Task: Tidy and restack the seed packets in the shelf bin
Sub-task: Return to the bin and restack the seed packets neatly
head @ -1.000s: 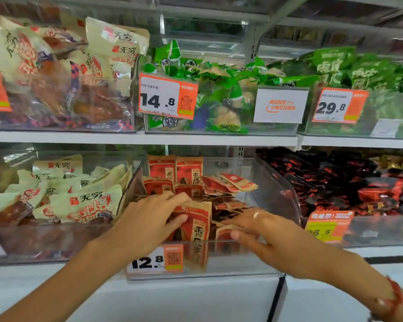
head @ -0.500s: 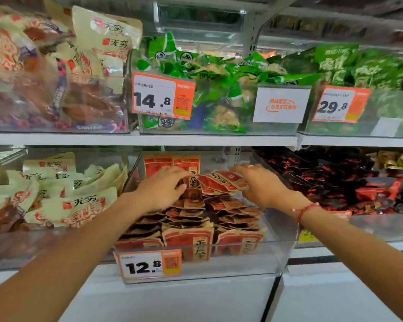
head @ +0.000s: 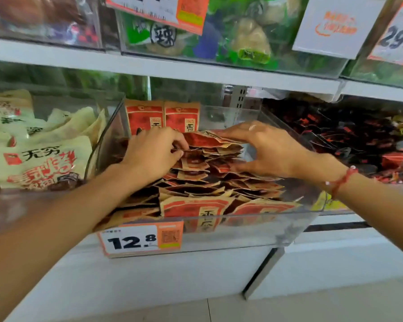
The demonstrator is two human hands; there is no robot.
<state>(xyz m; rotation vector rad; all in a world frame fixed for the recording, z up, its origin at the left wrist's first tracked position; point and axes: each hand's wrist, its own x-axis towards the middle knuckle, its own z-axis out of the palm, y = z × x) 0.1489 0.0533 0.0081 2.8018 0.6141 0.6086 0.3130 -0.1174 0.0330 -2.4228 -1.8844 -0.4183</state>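
Observation:
A clear plastic shelf bin (head: 296, 231) holds several red-and-tan seed packets (head: 196, 173) lying in an overlapping heap. Two more seed packets (head: 163, 117) stand upright against the bin's back. My left hand (head: 154, 152) is inside the bin at the left of the heap, its fingers curled round the edges of the upper packets. My right hand (head: 265, 152) grips the same stack from the right, fingers on the top packet and thumb lower down the stack's side. A red cord circles my right wrist.
A price tag reading 12.8 (head: 140, 239) hangs on the bin's front. Pale snack bags (head: 40, 156) fill the left bin, dark red packets (head: 349, 135) the right one. A white shelf edge (head: 172, 68) with green-packed goods runs just above.
Both hands went from the bin's front packets to the rear heap and closed on a stack from either side. The view has moved closer and lower.

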